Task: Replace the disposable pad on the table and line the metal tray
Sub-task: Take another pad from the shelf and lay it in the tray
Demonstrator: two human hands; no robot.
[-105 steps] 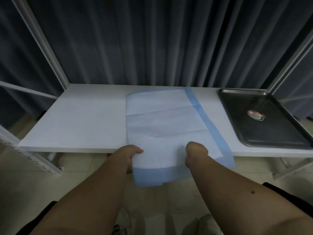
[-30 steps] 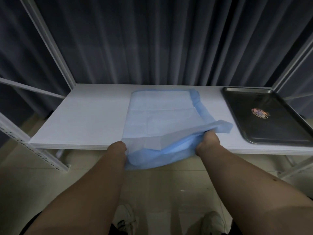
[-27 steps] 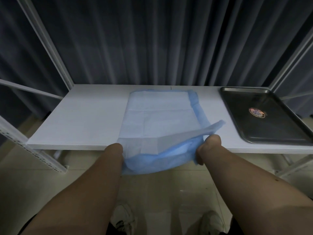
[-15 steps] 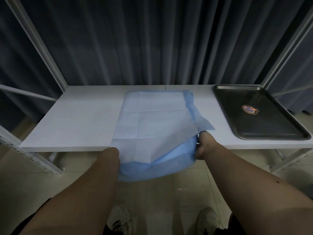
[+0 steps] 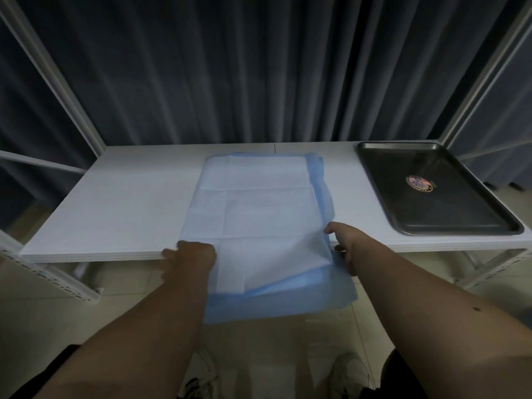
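Your pad point(image 5: 253, 208) lies down the middle of the tabletop point(image 5: 115, 208), white face up, with its near end hanging off the front edge and a blue layer showing underneath and along the right side. Your left hand point(image 5: 190, 254) grips the near left edge at the table's lip, fingers curled over it. Your right hand point(image 5: 342, 243) pinches the near right edge, thumb on top. The tray point(image 5: 449, 223) sits well apart at the right end, bare but for a round sticker point(image 5: 419, 183).

You seem to be opening or straightening the pad. To do it well, keep both hands level and pull evenly, so the sheet does not skew. The right side looks bunched; draw that edge outward and flatten it before letting go. The material looks thin and limp, so lift it slightly rather than dragging, or it may crease again. Stop short of the tray.
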